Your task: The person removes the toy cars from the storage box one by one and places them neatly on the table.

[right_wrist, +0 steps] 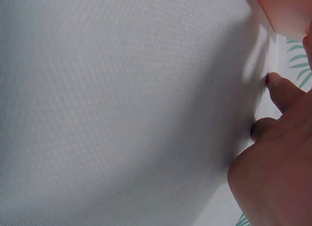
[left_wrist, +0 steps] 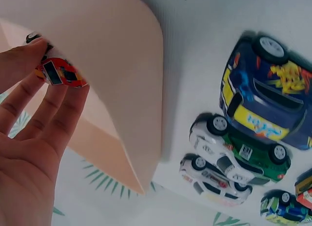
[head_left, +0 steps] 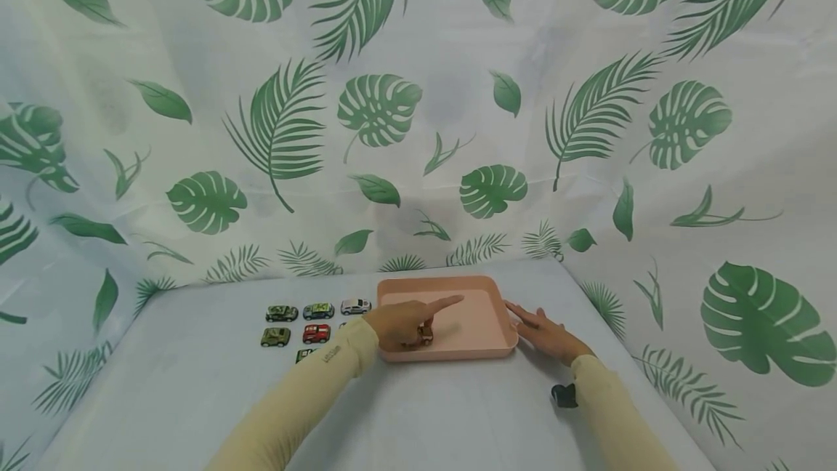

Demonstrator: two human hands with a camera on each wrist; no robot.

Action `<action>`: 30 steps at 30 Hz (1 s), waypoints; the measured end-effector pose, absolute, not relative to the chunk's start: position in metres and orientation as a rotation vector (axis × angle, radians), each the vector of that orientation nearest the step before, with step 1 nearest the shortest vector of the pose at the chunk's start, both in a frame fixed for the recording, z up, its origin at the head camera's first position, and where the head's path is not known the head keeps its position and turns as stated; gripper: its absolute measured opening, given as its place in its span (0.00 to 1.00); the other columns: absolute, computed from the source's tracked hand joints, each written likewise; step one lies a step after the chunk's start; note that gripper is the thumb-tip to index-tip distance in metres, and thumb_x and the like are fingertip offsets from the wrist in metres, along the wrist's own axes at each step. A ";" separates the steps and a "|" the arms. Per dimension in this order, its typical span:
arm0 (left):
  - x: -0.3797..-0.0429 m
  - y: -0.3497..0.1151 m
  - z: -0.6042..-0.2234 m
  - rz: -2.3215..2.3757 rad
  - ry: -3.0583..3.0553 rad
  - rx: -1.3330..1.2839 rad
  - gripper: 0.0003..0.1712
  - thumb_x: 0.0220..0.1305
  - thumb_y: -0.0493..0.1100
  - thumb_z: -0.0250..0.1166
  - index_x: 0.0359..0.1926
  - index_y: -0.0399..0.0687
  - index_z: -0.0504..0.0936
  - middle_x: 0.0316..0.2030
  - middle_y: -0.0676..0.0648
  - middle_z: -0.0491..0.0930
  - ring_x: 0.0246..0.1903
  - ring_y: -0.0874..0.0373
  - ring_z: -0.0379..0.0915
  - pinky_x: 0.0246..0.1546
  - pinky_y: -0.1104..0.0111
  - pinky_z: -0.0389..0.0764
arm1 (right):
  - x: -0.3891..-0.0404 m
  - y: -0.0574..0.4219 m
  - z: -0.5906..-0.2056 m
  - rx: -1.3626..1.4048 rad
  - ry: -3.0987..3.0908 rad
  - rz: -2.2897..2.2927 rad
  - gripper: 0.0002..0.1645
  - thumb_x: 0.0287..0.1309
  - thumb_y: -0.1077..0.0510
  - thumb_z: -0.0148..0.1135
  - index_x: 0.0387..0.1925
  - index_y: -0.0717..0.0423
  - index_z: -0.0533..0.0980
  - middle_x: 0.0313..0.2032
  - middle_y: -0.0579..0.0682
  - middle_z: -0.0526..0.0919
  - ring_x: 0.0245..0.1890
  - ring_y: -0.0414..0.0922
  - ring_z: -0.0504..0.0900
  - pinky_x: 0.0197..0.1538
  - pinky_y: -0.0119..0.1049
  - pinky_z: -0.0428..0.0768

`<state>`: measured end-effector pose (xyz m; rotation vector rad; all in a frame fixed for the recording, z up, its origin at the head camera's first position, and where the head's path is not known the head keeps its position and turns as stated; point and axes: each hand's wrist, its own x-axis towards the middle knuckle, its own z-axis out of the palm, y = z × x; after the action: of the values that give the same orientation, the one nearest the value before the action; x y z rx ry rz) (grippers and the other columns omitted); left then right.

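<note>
A pink tray (head_left: 467, 329) lies on the table with my left hand (head_left: 395, 322) over its left side. Thumb and fingers of that hand pinch a small red and orange toy car (left_wrist: 61, 72) just inside the tray wall. The index finger points out across the tray in the head view. My right hand (head_left: 549, 334) rests at the tray's right side, its fingers stretched toward the rim. In the right wrist view, the fingertips of this hand (right_wrist: 278, 172) are down by the white cloth near a tray corner.
Left of the tray stand several toy cars, among them a red one (head_left: 317, 333), a silver one (head_left: 356, 306) and an olive one (head_left: 275, 337). Beside the tray, the left wrist view shows a dark blue car (left_wrist: 268, 92) and a green and white car (left_wrist: 239, 150). Leaf-patterned cloth (head_left: 431, 122) hangs behind.
</note>
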<state>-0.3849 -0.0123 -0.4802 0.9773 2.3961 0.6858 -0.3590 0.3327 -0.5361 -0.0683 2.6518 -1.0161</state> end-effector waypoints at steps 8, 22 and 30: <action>-0.401 -0.025 -0.467 0.519 2.496 1.170 0.62 0.66 0.22 0.69 0.87 0.64 0.46 0.41 0.48 0.80 0.37 0.59 0.72 0.39 0.68 0.75 | -0.360 0.333 -0.535 -0.086 2.646 -1.010 0.44 0.80 0.33 0.50 0.86 0.46 0.55 0.82 0.65 0.50 0.80 0.74 0.28 0.69 0.78 0.22; -0.401 -0.066 -0.444 0.584 2.488 1.084 0.59 0.74 0.24 0.61 0.88 0.73 0.44 0.40 0.41 0.80 0.37 0.58 0.71 0.38 0.67 0.72 | -0.359 0.332 -0.533 -0.121 2.630 -1.002 0.45 0.81 0.32 0.48 0.86 0.46 0.53 0.83 0.64 0.48 0.79 0.75 0.27 0.69 0.78 0.21; -0.396 -0.096 -0.437 0.503 2.538 1.061 0.58 0.75 0.24 0.60 0.88 0.74 0.43 0.38 0.43 0.79 0.32 0.61 0.69 0.37 0.65 0.72 | -0.359 0.332 -0.531 -0.103 2.633 -0.976 0.45 0.81 0.32 0.48 0.86 0.47 0.53 0.83 0.66 0.48 0.80 0.74 0.27 0.69 0.78 0.21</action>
<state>-0.3956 -0.0956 -0.4373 1.0609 2.5384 0.5026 -0.3590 0.3316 -0.5309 -0.1031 2.6330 -0.9760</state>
